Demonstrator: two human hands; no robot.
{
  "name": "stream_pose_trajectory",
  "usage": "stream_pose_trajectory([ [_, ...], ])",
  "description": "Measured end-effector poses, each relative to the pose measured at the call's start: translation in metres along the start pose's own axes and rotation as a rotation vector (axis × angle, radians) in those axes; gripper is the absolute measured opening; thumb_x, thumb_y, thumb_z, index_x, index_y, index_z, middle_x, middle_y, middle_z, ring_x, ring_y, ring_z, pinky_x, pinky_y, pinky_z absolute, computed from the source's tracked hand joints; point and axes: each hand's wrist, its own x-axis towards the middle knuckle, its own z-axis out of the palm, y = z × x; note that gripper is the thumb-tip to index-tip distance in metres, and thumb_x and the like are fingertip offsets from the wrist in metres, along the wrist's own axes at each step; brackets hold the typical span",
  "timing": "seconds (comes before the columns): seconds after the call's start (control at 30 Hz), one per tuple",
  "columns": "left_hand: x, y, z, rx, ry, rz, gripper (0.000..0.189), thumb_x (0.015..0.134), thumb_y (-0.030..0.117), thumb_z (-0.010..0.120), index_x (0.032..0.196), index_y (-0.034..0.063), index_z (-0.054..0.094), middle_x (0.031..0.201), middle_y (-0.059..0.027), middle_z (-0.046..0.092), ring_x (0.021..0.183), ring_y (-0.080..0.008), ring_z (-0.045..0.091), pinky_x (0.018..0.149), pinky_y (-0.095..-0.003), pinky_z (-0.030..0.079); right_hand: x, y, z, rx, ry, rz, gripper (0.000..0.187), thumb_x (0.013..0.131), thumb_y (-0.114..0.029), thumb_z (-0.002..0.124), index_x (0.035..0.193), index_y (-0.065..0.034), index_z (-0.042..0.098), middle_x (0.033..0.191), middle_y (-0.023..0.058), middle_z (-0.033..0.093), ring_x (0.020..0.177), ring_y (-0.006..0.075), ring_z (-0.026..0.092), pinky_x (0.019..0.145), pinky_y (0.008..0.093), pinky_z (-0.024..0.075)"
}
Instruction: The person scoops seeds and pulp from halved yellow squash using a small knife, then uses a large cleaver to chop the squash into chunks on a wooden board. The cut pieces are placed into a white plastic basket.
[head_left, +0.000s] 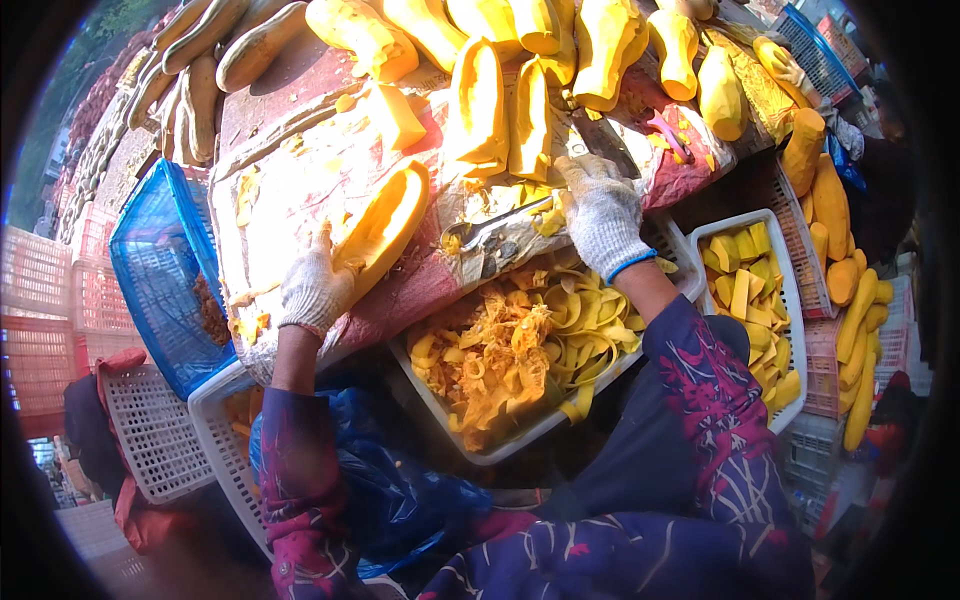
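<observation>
My left hand (313, 292), in a white knit glove, grips the near end of a peeled, hollowed squash half (382, 229), tilted on the cloth-covered table. My right hand (606, 214), gloved too, is palm down at the table's near edge, beside yellow squash scraps (550, 217). Its palm side is hidden, so I cannot tell whether it holds anything. Just left of it lies a metal spoon (472, 232), its bowl holding a bit of pulp. Two more hollowed halves, one wider (478, 105) and one narrower (531, 120), lie beyond, with a cut squash chunk (397, 118) to their left.
Below the table edge, a white crate (499, 456) holds peelings and stringy pulp. Cut chunks fill another crate (799, 352) at right. A pink-handled peeler (670, 139) lies near peeled squash (611, 56). A blue-lined basket (161, 277) stands left. Another person's gloved hand (791, 71) touches squash.
</observation>
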Motion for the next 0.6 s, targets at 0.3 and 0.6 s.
stream_pose_trajectory([
  [0.3, -0.024, -0.003, 0.009, -0.119, 0.036, 0.022, 0.061, 0.084, 0.022, 0.078, 0.134, -0.0037, 0.056, 0.112, -0.0286, 0.07, 0.105, -0.0395, 0.07, 0.092, -0.0428, 0.053, -0.02, 0.052, 0.033, 0.041, -0.08, 0.393, 0.029, 0.099, -0.022, 0.054, 0.126, -0.0119, 0.058, 0.123, 0.0182, 0.058, 0.106, 0.0377, 0.063, 0.09, 0.0501, 0.0532],
  [0.6, -0.028, 0.004, 0.027, -0.389, -0.035, -0.194, 0.051, 0.076, 0.024, 0.08, 0.113, -0.0067, 0.065, 0.096, -0.0248, 0.073, 0.086, -0.0337, 0.072, 0.078, -0.041, 0.055, -0.013, 0.052, -0.012, 0.223, -0.06, 0.496, 0.063, 0.075, -0.025, 0.08, 0.129, 0.0001, 0.059, 0.12, 0.0259, 0.066, 0.112, 0.0397, 0.064, 0.097, 0.046, 0.0521],
])
